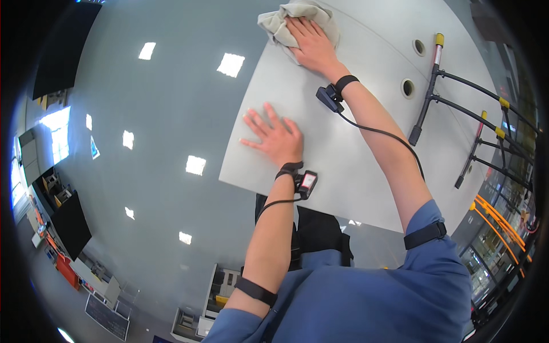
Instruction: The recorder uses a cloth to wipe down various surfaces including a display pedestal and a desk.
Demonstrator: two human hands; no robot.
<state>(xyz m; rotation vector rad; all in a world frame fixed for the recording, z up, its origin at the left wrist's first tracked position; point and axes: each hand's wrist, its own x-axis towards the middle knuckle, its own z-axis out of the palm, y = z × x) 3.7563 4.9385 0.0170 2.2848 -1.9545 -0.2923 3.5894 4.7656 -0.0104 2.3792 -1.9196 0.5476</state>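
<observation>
My right hand (pixel 312 46) presses with its fingers laid flat on a crumpled pale grey cloth (pixel 328 19), near the far left edge of the white tabletop (pixel 343 167). Closer to me, my left hand (pixel 274 138) is over the tabletop near its left edge, slightly blurred, its fingers spread and nothing in them. I cannot tell whether its palm touches the surface. Each wrist bears a black strap with a small cabled device, one on the right wrist (pixel 330 98) and one on the left wrist (pixel 306 183).
Two black tubular frames with yellow fittings, one nearer (pixel 424 103) and one farther right (pixel 471 150), lie on the tabletop's right side. Round holes (pixel 408 88) pierce the top. Orange tubes (pixel 499 223) are beyond its right edge. A glossy grey floor (pixel 163 107) spreads to the left.
</observation>
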